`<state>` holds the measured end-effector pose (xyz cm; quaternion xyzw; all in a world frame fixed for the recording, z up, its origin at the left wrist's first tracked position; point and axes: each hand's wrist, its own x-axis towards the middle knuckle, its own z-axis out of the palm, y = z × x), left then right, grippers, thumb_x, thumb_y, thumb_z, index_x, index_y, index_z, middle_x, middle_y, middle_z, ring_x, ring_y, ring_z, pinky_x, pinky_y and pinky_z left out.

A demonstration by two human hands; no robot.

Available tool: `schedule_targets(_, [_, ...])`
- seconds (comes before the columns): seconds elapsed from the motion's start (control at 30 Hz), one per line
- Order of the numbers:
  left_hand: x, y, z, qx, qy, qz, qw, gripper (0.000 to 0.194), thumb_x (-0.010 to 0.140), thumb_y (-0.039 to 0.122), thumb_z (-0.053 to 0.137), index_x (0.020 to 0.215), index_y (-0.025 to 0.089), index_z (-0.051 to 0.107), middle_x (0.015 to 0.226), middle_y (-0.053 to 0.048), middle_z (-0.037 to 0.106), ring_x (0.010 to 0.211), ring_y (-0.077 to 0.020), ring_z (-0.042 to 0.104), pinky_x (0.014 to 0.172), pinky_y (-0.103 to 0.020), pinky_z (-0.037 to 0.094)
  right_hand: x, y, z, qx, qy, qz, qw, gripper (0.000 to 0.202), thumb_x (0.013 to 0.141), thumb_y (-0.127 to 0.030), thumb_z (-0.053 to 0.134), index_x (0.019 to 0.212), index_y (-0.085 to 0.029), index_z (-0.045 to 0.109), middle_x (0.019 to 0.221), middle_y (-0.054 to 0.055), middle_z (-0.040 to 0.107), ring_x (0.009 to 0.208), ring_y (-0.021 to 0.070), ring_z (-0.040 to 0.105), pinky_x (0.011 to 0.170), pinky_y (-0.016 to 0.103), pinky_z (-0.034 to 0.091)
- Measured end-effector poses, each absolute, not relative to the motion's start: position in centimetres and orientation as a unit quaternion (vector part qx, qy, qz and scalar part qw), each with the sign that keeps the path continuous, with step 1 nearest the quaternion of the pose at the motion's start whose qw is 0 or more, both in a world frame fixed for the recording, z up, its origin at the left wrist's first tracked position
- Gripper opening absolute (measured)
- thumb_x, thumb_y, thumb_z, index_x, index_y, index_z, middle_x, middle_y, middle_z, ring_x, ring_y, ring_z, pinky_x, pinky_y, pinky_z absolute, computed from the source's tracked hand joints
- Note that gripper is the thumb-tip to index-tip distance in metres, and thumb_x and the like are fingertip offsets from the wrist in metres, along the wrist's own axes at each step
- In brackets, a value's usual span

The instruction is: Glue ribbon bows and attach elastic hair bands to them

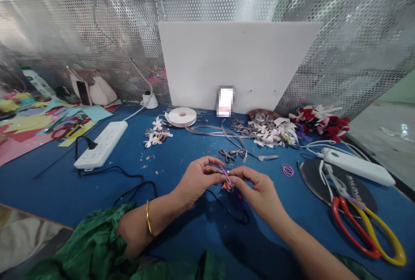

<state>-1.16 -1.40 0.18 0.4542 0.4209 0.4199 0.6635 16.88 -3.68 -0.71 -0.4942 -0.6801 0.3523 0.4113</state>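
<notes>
My left hand (201,177) and my right hand (259,187) meet low in the middle of the view, fingertips nearly touching. Between them is a thin pink band (228,179), pinched by the thumb and fingers of both hands. A small grey piece shows at the fingertips, too small to make out. Just under the hands lies a dark blue object with orange marks, partly hidden. Beyond my fingers, small grey ribbon bows (228,155) rest on the blue table (181,237).
Scissors (356,228) lie on a black disc (363,191) at right, near pink bands (287,170). Behind are a ribbon roll (182,117), white bows (269,131) and a phone (225,101). A power strip (102,146) and black cable lie left.
</notes>
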Motion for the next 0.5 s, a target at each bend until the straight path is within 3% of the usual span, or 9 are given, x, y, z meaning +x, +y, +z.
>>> schedule_targets(0.5, [-1.4,-0.87,0.07,0.473,0.434,0.393,0.658,0.033,0.068,0.024,0.083,0.095,0.011,0.068,0.076,-0.005,0.073,0.067,-0.0123,0.063,0.064,-0.023,0.045,16.75,-3.33,-1.05,-0.497,-0.597,0.503,0.38,0.024,0.083,-0.039,0.064,0.075,-0.018,0.069,0.069,0.001,0.065,0.066,0.0136,0.055,0.062,0.026,0.04])
